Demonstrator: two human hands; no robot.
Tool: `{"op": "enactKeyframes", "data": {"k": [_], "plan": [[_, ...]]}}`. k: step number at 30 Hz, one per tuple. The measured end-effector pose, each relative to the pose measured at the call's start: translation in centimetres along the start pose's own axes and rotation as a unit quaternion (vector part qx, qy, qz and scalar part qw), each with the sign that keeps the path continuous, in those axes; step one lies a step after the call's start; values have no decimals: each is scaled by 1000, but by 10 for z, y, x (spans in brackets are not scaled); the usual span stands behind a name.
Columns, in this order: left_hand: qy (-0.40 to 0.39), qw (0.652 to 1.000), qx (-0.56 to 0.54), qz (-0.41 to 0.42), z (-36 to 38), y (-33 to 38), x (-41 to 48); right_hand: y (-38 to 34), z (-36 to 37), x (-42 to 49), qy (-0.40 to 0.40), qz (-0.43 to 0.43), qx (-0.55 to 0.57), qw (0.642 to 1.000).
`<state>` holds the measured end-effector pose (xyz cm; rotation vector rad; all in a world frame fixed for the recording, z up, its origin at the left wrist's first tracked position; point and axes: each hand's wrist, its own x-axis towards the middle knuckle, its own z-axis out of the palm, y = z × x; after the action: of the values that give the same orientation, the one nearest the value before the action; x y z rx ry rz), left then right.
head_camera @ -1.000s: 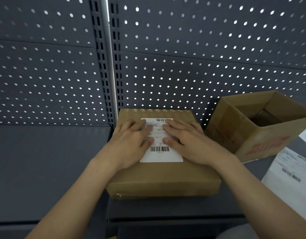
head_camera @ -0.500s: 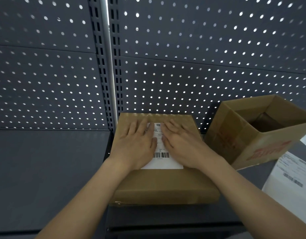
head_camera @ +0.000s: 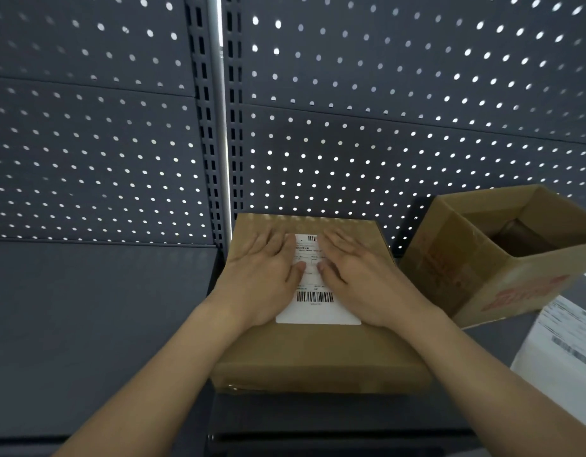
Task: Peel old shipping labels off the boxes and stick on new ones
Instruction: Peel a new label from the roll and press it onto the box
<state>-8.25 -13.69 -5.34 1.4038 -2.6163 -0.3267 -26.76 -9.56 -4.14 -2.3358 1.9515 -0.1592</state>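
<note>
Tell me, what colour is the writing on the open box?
Red, printed on the side of the open box; the one head view shows it.

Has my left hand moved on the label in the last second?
Yes. The left hand slid up the label, away from its lower barcode, toward the pegboard.

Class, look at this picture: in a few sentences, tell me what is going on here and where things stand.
A person lays the left hand and right hand flat on a white shipping label, pressing it onto the top of a closed cardboard box that sits on a dark shelf. The label looks flat and stuck down. To the right stands an open box, with printed sheets beside it.
</note>
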Motion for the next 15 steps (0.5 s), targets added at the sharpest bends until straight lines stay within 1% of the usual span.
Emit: {"op": "enactKeyframes", "data": {"k": [2, 3, 5, 7, 12, 15], "plan": [[8, 1000, 19, -6, -2, -4, -6, -3, -5, -3, 19, -7, 6, 1000], [8, 999, 31, -8, -2, -5, -9, -5, -5, -4, 15, -16, 14, 1000], [1, 999, 44, -14, 1, -3, -12, -8, 0, -7, -16, -40, 11, 999], [-5, 999, 46, -20, 3, -2, -13, -7, 9, -7, -35, -59, -14, 998], [-1, 997, 73, -25, 10, -5, -15, -3, 14, -5, -37, -61, -22, 997], [-1, 998, 60, -29, 8, -4, -13, -5, 13, -6, -34, -56, -20, 998]]}}
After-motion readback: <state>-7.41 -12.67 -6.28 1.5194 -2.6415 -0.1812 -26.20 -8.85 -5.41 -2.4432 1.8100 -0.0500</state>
